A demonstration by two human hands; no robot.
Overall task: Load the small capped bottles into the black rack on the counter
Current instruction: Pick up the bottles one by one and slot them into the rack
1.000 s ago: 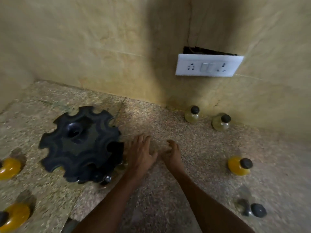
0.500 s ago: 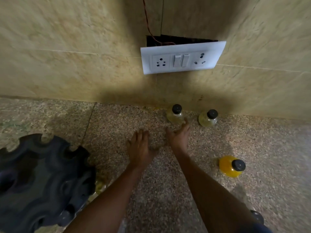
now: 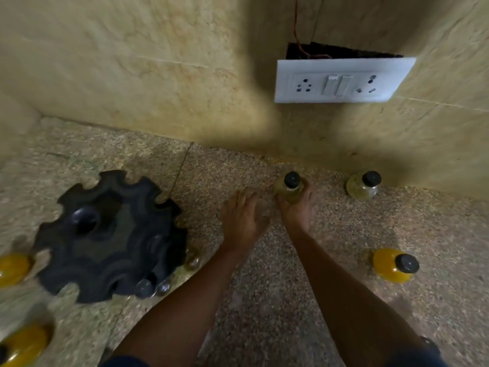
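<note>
The black rack (image 3: 111,237), round with notched edges, stands on the counter at the left, with a couple of capped bottles (image 3: 152,287) tucked at its lower right side. My right hand (image 3: 295,210) wraps its fingers around a pale yellow bottle with a black cap (image 3: 290,187) near the wall. My left hand (image 3: 242,218) rests flat on the counter just left of it, fingers apart and holding nothing. Another pale bottle (image 3: 363,185) stands by the wall to the right. An orange bottle (image 3: 394,265) stands at the right.
Two more orange bottles sit at the left edge, one (image 3: 13,268) beside the rack and one (image 3: 23,345) lower down. A white switch-and-socket plate (image 3: 341,82) hangs loose on the tiled wall. The counter (image 3: 264,300) is speckled stone.
My right hand has reached forward to the wall and closed around the pale bottle. My left hand has followed forward on the counter. The view swung right, then partly back.
</note>
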